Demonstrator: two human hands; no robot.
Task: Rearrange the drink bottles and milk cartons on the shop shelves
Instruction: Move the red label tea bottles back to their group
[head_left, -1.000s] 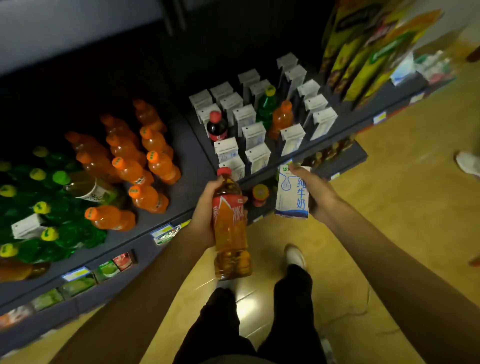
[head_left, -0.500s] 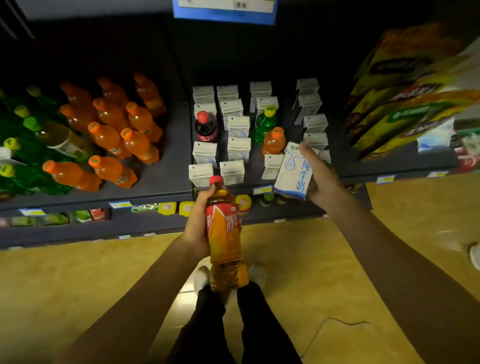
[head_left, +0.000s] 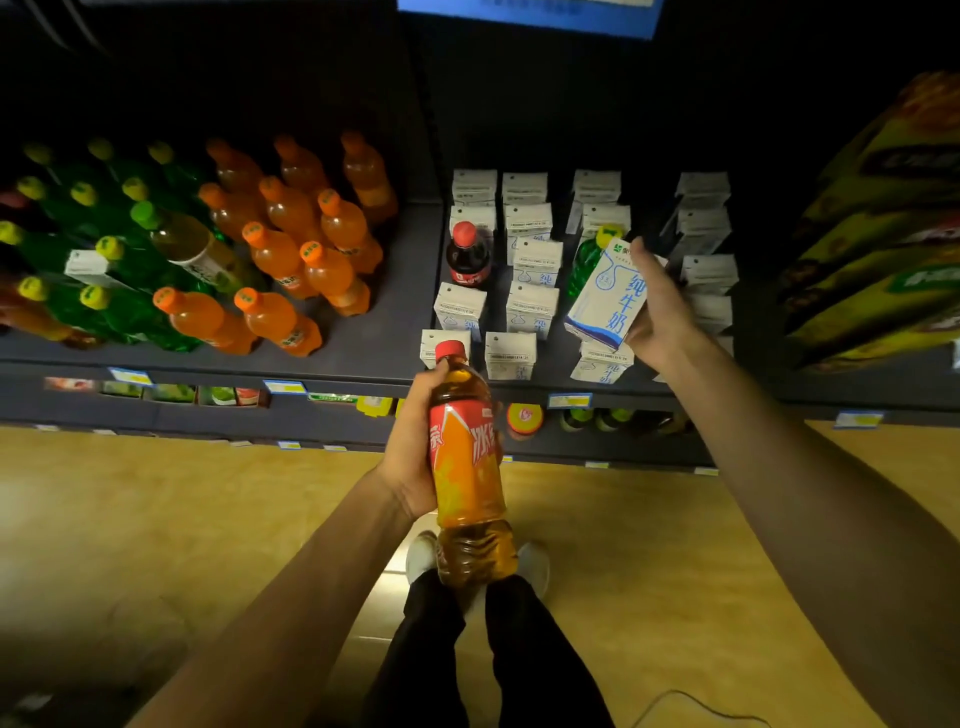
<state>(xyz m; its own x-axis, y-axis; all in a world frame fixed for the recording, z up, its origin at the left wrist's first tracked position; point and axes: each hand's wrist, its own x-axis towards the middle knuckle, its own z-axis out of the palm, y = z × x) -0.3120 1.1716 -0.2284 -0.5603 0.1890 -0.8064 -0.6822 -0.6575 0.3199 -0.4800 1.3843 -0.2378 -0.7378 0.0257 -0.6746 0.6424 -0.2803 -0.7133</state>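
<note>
now the right hand (head_left: 657, 317) has lifted its gripped milk carton (head_left: 608, 299) over the shelf (head_left: 395, 332).

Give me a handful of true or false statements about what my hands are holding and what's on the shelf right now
1. The left hand grips a red-capped tea bottle. True.
2. The right hand holds a green bottle. False: it holds a milk carton.
3. The held milk carton stands on the shelf. False: it is raised above the cartons there.
4. A dark cola bottle stands among the milk cartons. True.
5. The orange bottles stand right of the milk cartons. False: they are on the left.
</note>
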